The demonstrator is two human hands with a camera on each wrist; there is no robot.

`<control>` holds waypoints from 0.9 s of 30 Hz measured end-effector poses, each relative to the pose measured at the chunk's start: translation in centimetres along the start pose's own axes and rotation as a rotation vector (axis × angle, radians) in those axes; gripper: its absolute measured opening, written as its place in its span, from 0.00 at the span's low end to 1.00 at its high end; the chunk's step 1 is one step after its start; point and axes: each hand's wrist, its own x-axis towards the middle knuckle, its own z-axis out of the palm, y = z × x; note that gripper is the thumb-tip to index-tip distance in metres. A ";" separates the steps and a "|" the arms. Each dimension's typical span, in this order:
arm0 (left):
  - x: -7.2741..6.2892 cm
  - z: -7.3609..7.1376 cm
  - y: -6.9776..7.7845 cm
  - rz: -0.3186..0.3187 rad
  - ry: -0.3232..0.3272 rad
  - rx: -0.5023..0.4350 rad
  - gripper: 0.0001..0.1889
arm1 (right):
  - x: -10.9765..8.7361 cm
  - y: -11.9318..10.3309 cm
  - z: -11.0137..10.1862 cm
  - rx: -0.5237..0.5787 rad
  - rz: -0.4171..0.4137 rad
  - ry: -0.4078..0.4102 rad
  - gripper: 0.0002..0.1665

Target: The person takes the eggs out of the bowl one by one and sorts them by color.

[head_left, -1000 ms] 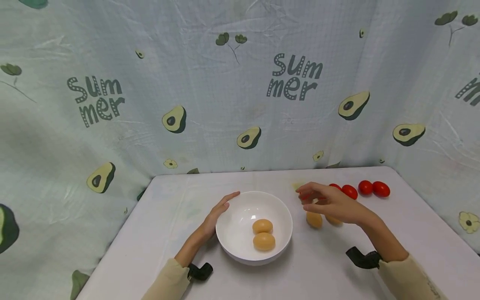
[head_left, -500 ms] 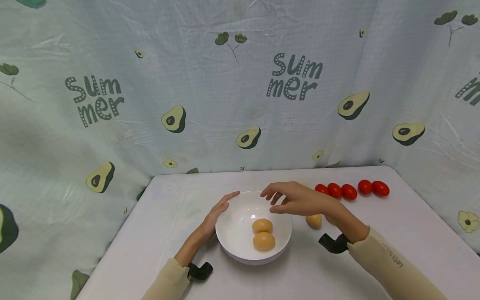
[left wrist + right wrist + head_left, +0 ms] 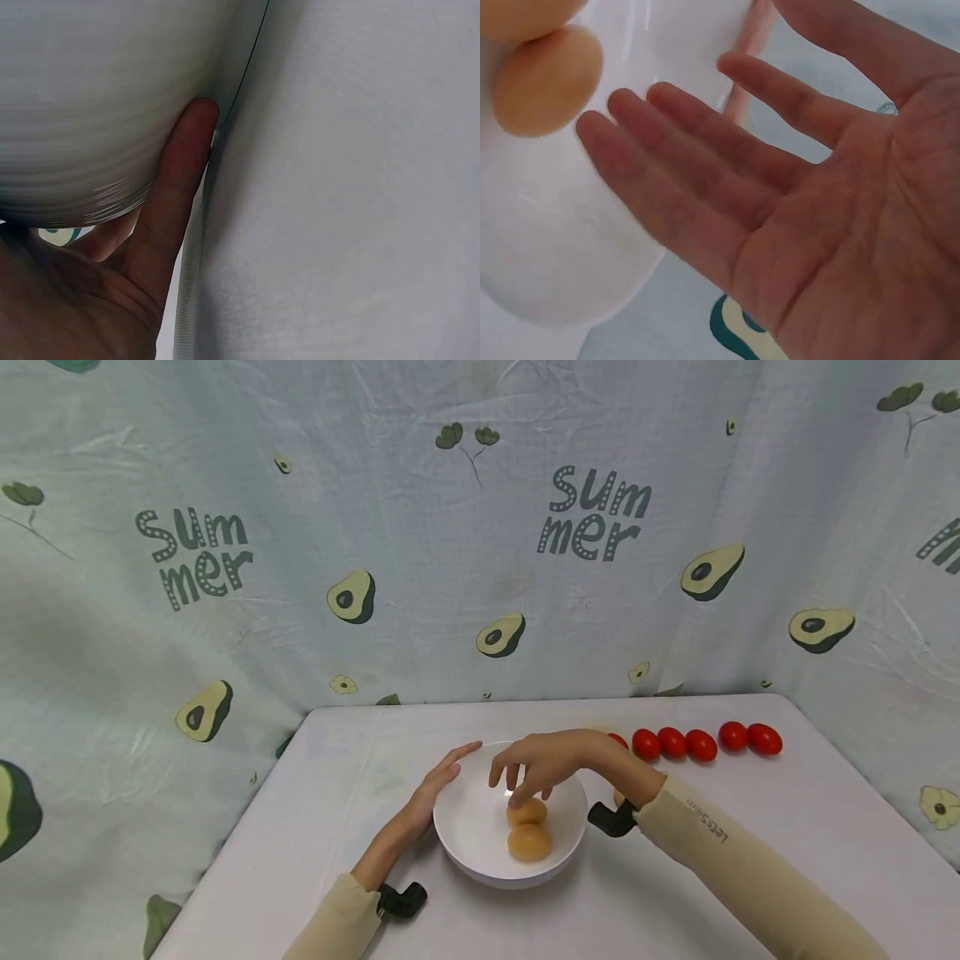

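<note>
A white bowl (image 3: 480,852) stands on the table with two brown eggs (image 3: 529,842) lying side by side in it. My left hand (image 3: 429,787) rests along the bowl's left side; in the left wrist view its long straight finger (image 3: 174,172) lies against the outer wall. Over the bowl hovers my right hand (image 3: 546,760), fingers loosely bent and pointing down, overlapping the far egg in the head view. The right wrist view shows its palm bare and its fingers spread, holding nothing, with fingertips (image 3: 592,131) close to an egg (image 3: 549,81).
Several red tomatoes (image 3: 702,746) lie in a row at the back right of the white table (image 3: 345,760). Another egg (image 3: 618,797) is mostly hidden behind the right wrist. A cloth printed with avocados (image 3: 420,568) hangs behind the table.
My right hand has moved left from above the eggs on the table to over the bowl, and has dipped lower there. My left hand and the bowl have stayed put.
</note>
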 end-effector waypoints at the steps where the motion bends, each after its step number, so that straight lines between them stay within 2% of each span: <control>1: 0.0 0.0 0.0 0.000 0.001 0.002 0.29 | 0.3 -0.1 0.1 -0.004 0.022 -0.015 0.23; 9: 0.0 -0.1 0.3 0.012 -0.021 0.003 0.28 | 2.7 0.1 0.5 -0.069 0.144 -0.077 0.24; 16: 0.0 -0.3 0.3 0.024 -0.032 -0.007 0.28 | 4.5 -0.2 0.9 -0.104 0.187 -0.151 0.15; 23: 0.0 -0.4 0.4 0.011 -0.038 -0.006 0.28 | 5.7 -0.9 1.1 -0.132 0.231 -0.160 0.20; 27: -0.1 -0.4 0.4 0.013 -0.041 -0.006 0.28 | 6.1 -0.8 1.3 -0.098 0.234 -0.165 0.20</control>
